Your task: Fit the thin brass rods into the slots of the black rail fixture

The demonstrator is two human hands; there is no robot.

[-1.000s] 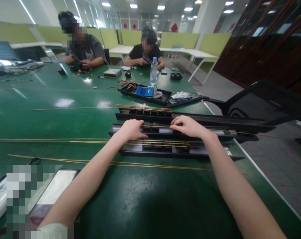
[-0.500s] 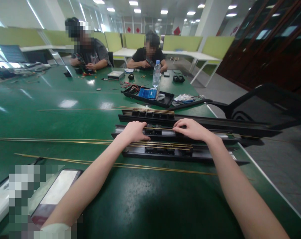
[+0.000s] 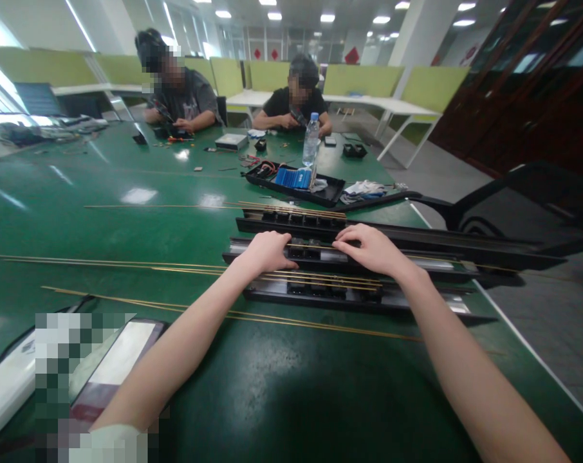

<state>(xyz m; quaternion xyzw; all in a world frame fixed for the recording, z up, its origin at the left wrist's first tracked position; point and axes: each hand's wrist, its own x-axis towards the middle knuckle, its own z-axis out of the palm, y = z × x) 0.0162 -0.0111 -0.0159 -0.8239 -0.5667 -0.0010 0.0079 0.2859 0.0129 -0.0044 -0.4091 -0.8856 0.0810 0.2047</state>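
Note:
My left hand (image 3: pixel 268 252) grips the left part of the middle black channel (image 3: pixel 320 262), thumb on the near side and fingers over the far side. Just right of it, small black blocks (image 3: pixel 314 247) sit inside the channel. My right hand (image 3: pixel 369 247) pinches a thin brass rod (image 3: pixel 311 245) lying lengthwise above the blocks. That rod runs on to the right beyond my hand. In front lies another black channel (image 3: pixel 412 310) with more blocks and several brass rods (image 3: pixel 330 280) across it. A third channel (image 3: pixel 465 241) lies behind.
Loose brass rods (image 3: pixel 291 321) lie nearer me. Behind the channels are a black tray (image 3: pixel 327 193) with a blue item, a water bottle (image 3: pixel 311 141) and gloves (image 3: pixel 363 190). A chair (image 3: pixel 527 193) stands at right. Two people work across the green table (image 3: pixel 199 386).
My right hand has shifted slightly left, closer to my left hand, with the rod still pinched. My left hand stays on the channel. The whole view has turned slightly left.

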